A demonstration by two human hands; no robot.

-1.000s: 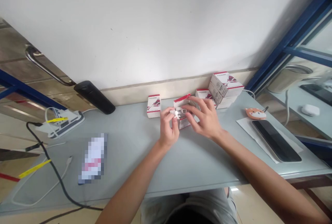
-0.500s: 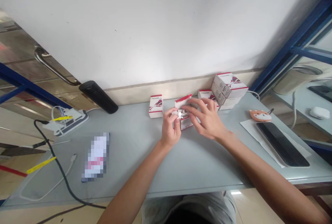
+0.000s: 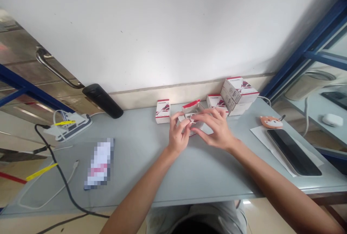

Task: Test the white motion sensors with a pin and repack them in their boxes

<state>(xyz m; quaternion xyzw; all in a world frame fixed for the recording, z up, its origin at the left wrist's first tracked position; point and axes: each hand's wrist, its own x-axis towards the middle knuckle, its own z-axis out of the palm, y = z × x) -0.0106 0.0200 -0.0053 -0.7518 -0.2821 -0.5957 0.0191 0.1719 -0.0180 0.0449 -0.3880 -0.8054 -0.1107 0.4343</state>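
Observation:
A small white-and-red carton (image 3: 199,127) stands on the table with its red-edged lid flap (image 3: 193,104) raised at the back. White and grey contents show in its opening, too small to name. My left hand (image 3: 178,135) is closed at the carton's front left corner, thumb and bent fingers on its edge. From the right, my right hand (image 3: 217,129) reaches over the opening. Its fingers are curved, and the tips of finger and thumb come close together beside my left fingertips. Whatever lies between them is hidden.
One closed carton (image 3: 163,112) stands to the left, another (image 3: 217,103) to the right beside a stack of cartons (image 3: 240,93). A black cylinder (image 3: 104,100) leans by the wall. Rightward lie a phone (image 3: 294,152) and an orange animal-shaped case (image 3: 271,121); leftward, a power strip (image 3: 74,127) and cables.
My right fingers have drawn lower and closer to my left fingertips, thumb nearer the carton's front. The white round piece seen at my left fingertips earlier is now largely out of sight.

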